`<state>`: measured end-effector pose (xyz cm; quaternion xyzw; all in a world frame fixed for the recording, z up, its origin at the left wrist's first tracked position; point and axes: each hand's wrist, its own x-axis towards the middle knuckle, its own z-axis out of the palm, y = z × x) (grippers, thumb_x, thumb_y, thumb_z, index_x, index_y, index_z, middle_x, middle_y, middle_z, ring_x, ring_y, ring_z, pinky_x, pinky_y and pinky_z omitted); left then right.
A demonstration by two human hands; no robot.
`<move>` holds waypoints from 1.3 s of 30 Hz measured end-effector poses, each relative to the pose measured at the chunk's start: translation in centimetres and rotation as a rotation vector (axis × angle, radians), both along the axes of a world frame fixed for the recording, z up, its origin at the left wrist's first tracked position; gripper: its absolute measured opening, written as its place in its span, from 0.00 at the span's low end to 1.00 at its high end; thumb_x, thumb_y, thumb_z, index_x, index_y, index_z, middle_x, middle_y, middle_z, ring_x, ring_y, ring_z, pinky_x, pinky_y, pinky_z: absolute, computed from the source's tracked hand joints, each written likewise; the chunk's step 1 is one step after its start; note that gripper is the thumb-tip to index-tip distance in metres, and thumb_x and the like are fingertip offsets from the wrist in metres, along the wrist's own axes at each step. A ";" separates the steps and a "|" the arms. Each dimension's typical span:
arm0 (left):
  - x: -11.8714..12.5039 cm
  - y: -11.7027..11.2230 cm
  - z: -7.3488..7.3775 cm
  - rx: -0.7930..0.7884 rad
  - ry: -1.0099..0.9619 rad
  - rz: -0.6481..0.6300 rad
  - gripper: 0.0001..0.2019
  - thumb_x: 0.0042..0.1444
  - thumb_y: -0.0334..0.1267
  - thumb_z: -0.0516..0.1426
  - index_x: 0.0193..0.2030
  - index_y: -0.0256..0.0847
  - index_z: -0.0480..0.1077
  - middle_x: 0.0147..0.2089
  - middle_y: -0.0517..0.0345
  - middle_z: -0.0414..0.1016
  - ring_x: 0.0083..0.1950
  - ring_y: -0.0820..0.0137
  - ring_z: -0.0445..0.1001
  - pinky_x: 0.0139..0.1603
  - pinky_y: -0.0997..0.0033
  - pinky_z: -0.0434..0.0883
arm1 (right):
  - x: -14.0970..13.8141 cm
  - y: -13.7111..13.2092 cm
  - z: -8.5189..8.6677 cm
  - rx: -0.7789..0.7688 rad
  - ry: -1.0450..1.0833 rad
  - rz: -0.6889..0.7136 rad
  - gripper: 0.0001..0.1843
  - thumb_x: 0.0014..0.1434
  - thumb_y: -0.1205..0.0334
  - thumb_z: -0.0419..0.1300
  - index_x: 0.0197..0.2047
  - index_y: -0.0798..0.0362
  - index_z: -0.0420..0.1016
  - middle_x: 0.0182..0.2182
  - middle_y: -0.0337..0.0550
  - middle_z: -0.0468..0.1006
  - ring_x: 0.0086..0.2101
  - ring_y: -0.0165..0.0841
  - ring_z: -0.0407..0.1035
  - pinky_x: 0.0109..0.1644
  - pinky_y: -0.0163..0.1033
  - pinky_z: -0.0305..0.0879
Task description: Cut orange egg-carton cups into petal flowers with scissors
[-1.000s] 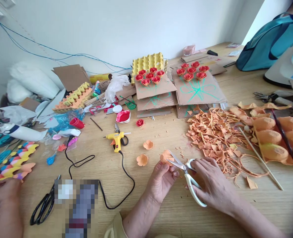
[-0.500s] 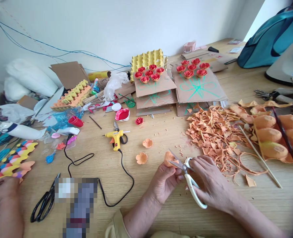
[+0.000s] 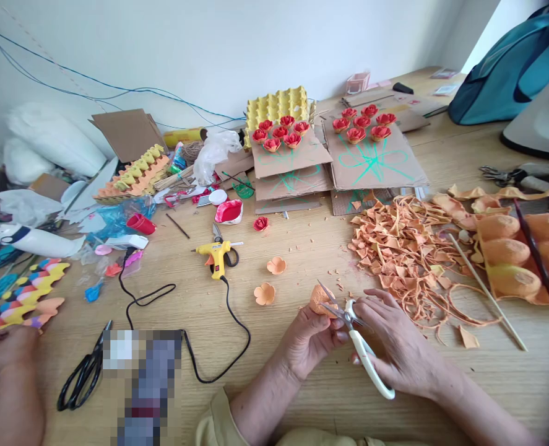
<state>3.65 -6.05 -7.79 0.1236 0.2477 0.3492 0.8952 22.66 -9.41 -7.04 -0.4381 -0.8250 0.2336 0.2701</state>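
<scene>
My left hand point(image 3: 309, 339) pinches a small orange egg-carton cup point(image 3: 319, 299) just above the wooden table point(image 3: 274, 396). My right hand point(image 3: 402, 350) grips white-handled scissors point(image 3: 358, 341), their blades parted at the cup's edge. Two finished orange paper flowers point(image 3: 265, 293) lie on the table a little left of the cup. A heap of orange cut scraps point(image 3: 402, 251) lies to the right of my hands.
A yellow glue gun point(image 3: 216, 254) with a black cord, black scissors point(image 3: 83, 375) and a blurred patch lie at the left. Cardboard sheets carrying red paper roses point(image 3: 278, 134) stand at the back. Orange egg trays point(image 3: 520, 254) sit at right. Another person's hand point(image 3: 5, 353) rests at far left.
The view has tilted slightly. My hands have shifted a little and turned the cup, with the scissor blades still at its edge.
</scene>
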 end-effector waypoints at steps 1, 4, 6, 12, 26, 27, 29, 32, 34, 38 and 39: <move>0.0 0.0 0.0 -0.002 0.001 0.000 0.17 0.40 0.36 0.73 0.35 0.33 0.75 0.29 0.60 0.67 0.32 0.76 0.64 0.33 0.76 0.65 | 0.0 0.0 0.0 0.001 -0.001 -0.004 0.12 0.59 0.59 0.61 0.42 0.48 0.61 0.35 0.40 0.69 0.35 0.38 0.67 0.58 0.57 0.53; 0.0 0.0 0.0 0.013 -0.002 0.006 0.16 0.41 0.35 0.73 0.36 0.34 0.75 0.30 0.60 0.67 0.32 0.75 0.64 0.34 0.75 0.65 | 0.0 0.0 -0.2 0.006 -0.018 -0.025 0.14 0.58 0.58 0.62 0.43 0.49 0.61 0.36 0.41 0.69 0.36 0.39 0.67 0.57 0.58 0.53; 0.0 -0.1 0.0 0.040 0.003 0.022 0.15 0.43 0.35 0.72 0.36 0.35 0.75 0.30 0.60 0.68 0.32 0.76 0.64 0.34 0.75 0.64 | 0.0 -0.1 -0.3 0.009 -0.030 -0.033 0.15 0.58 0.57 0.63 0.44 0.49 0.61 0.36 0.42 0.69 0.37 0.40 0.67 0.58 0.58 0.52; 0.0 0.0 0.0 0.095 0.061 0.027 0.14 0.44 0.36 0.72 0.34 0.36 0.74 0.28 0.61 0.67 0.31 0.75 0.64 0.36 0.73 0.64 | 0.1 0.0 -0.2 0.030 -0.038 -0.031 0.14 0.59 0.57 0.62 0.42 0.49 0.60 0.35 0.41 0.69 0.37 0.40 0.66 0.57 0.58 0.52; -0.1 0.1 0.4 0.125 0.024 0.007 0.13 0.45 0.37 0.71 0.31 0.35 0.74 0.29 0.59 0.69 0.31 0.74 0.67 0.36 0.71 0.63 | 0.0 -0.2 -0.4 0.052 0.023 0.006 0.10 0.62 0.57 0.57 0.36 0.48 0.57 0.30 0.36 0.63 0.30 0.35 0.61 0.54 0.57 0.55; -0.1 0.1 0.4 0.125 0.029 0.018 0.12 0.45 0.37 0.71 0.30 0.35 0.74 0.28 0.60 0.68 0.31 0.74 0.66 0.36 0.72 0.63 | 0.0 -0.2 -0.4 0.060 0.019 0.002 0.10 0.62 0.57 0.56 0.36 0.48 0.56 0.30 0.35 0.62 0.30 0.35 0.61 0.53 0.57 0.55; -0.2 0.2 0.3 0.131 0.041 0.036 0.12 0.45 0.37 0.71 0.30 0.34 0.74 0.27 0.60 0.68 0.32 0.74 0.65 0.36 0.72 0.62 | 0.0 -0.2 -0.3 0.074 0.015 -0.002 0.10 0.62 0.57 0.55 0.35 0.48 0.55 0.29 0.35 0.61 0.29 0.35 0.60 0.53 0.56 0.55; -0.3 0.2 0.3 0.147 0.054 0.036 0.12 0.45 0.37 0.71 0.30 0.34 0.74 0.29 0.59 0.70 0.33 0.74 0.65 0.36 0.72 0.61 | 0.0 -0.2 -0.3 0.078 0.017 0.000 0.10 0.62 0.58 0.55 0.35 0.48 0.54 0.29 0.34 0.62 0.28 0.34 0.59 0.52 0.55 0.55; -0.2 0.2 0.3 0.156 0.058 0.028 0.12 0.46 0.38 0.71 0.30 0.34 0.74 0.29 0.58 0.70 0.33 0.74 0.65 0.37 0.72 0.61 | 0.0 -0.3 -0.3 0.075 0.018 0.002 0.10 0.63 0.58 0.55 0.35 0.48 0.54 0.29 0.34 0.62 0.28 0.34 0.59 0.52 0.55 0.56; -0.2 0.1 0.4 0.182 0.073 0.036 0.13 0.46 0.39 0.71 0.30 0.35 0.74 0.28 0.59 0.70 0.32 0.74 0.65 0.37 0.71 0.61 | 0.1 -0.4 -0.3 0.070 0.002 0.002 0.10 0.64 0.57 0.55 0.35 0.48 0.55 0.29 0.34 0.62 0.29 0.34 0.60 0.52 0.54 0.56; -0.2 0.2 0.4 0.191 0.082 0.047 0.12 0.46 0.39 0.70 0.30 0.35 0.74 0.28 0.59 0.69 0.32 0.74 0.65 0.37 0.71 0.61 | 0.1 -0.4 -0.3 0.069 0.001 0.001 0.11 0.64 0.57 0.55 0.35 0.48 0.55 0.29 0.34 0.62 0.29 0.34 0.60 0.51 0.54 0.57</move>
